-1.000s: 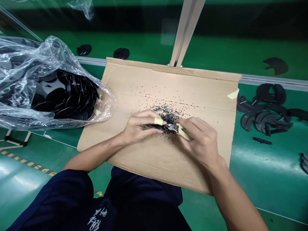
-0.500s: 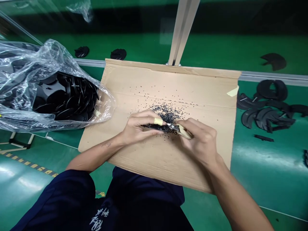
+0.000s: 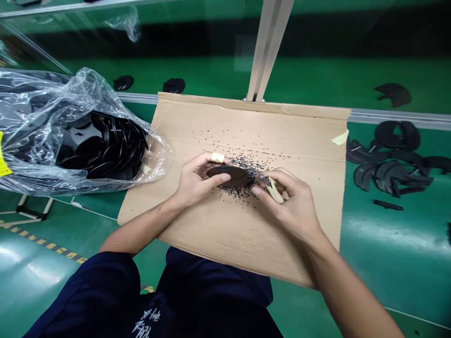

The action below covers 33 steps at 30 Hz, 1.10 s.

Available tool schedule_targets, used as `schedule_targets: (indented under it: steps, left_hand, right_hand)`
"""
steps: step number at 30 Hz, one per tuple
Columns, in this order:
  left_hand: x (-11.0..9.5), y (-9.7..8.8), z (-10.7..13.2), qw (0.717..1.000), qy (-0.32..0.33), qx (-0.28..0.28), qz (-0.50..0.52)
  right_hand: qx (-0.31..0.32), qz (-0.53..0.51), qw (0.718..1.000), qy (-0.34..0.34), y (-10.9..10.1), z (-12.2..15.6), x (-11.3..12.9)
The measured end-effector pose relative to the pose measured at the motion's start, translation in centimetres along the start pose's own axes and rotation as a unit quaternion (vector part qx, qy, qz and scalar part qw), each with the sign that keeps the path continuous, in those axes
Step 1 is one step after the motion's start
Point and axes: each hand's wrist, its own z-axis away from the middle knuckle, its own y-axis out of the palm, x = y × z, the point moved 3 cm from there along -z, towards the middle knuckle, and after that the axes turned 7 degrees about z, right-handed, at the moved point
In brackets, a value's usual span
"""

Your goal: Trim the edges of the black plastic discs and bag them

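Note:
My left hand [image 3: 197,180] grips a flat black plastic disc [image 3: 230,175], tilted so its face shows; a strip of tape wraps one fingertip. My right hand [image 3: 291,204] is closed round a small cutting tool [image 3: 269,185] with pale handles, its metal tip just right of the disc's edge. Both hands hover over a sheet of cardboard [image 3: 218,230] on my lap and the bench edge. A heap of small black plastic trimmings [image 3: 246,165] lies on the cardboard under and behind the hands.
A clear plastic bag [image 3: 52,136] full of black discs lies at the left. Several black curved parts [image 3: 387,162] are piled at the right on the green bench. An aluminium post [image 3: 269,49] rises behind the cardboard, with single black parts [image 3: 174,85] beyond the rail.
The left hand has turned the black disc from edge-on to face-up and lifted it a little. The tool's tip has come off the disc and sits slightly right of it.

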Motion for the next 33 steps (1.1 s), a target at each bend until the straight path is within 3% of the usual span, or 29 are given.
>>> schedule_targets:
  steps: [3, 8, 10, 14, 17, 21, 26, 33]
  left_hand:
    - [0.2, 0.3, 0.2, 0.999, 0.004, 0.032, 0.019]
    - [-0.2, 0.9, 0.5, 0.981, 0.103, 0.122, -0.113]
    - [0.0, 1.0, 0.5, 0.972, 0.117, 0.152, -0.135]
    - [0.3, 0.8, 0.4, 0.982, 0.085, 0.152, -0.076]
    - [0.1, 0.8, 0.4, 0.988, 0.066, 0.134, -0.038]
    - [-0.4, 0.8, 0.5, 0.99, 0.054, 0.125, -0.033]
    - [-0.6, 0.8, 0.5, 0.987, 0.071, 0.137, -0.035]
    - [-0.7, 0.9, 0.5, 0.987, 0.082, 0.138, -0.012]
  right_hand:
    - [-0.011, -0.021, 1.0, -0.019, 0.0, 0.1, 0.4]
    - [-0.05, 0.118, 0.968, -0.217, -0.1, 0.8, 1.8]
    - [-0.03, 0.076, 0.965, -0.249, -0.1, 0.9, 2.1]
    - [-0.023, -0.068, 0.982, -0.175, -0.8, 0.4, 1.6]
    - [-0.059, 0.054, 0.986, -0.147, -1.5, 0.0, 0.8]
    - [-0.018, 0.208, 0.962, -0.175, -1.3, 0.0, 0.1]
    - [-0.001, 0.257, 0.946, -0.199, -1.0, 0.1, 0.2]
    - [-0.023, 0.314, 0.925, -0.215, -1.3, 0.3, 0.7]
